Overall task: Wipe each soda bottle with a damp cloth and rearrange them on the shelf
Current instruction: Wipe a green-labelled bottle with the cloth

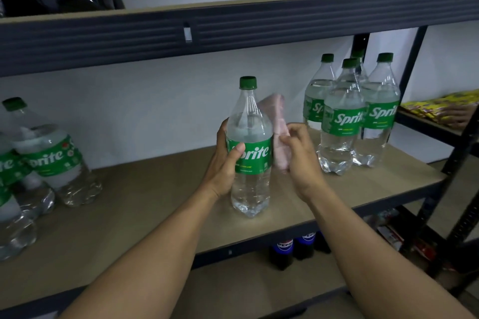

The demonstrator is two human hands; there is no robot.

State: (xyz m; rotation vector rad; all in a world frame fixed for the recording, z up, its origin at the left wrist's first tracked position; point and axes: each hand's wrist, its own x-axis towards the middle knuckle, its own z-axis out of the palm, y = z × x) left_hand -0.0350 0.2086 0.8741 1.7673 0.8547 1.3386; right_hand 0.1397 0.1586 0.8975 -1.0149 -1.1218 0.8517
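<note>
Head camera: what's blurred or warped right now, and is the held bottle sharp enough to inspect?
Head view: the pink cloth in the right hand is motion-blurred; the Sprite bottle in the left hand is sharp, label readable; the left-edge bottles lean from wide-angle distortion; light is dim.

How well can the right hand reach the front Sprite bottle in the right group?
Probably yes: only bare shelf lies between the right hand and that bottle, though it holds a pink cloth.
</note>
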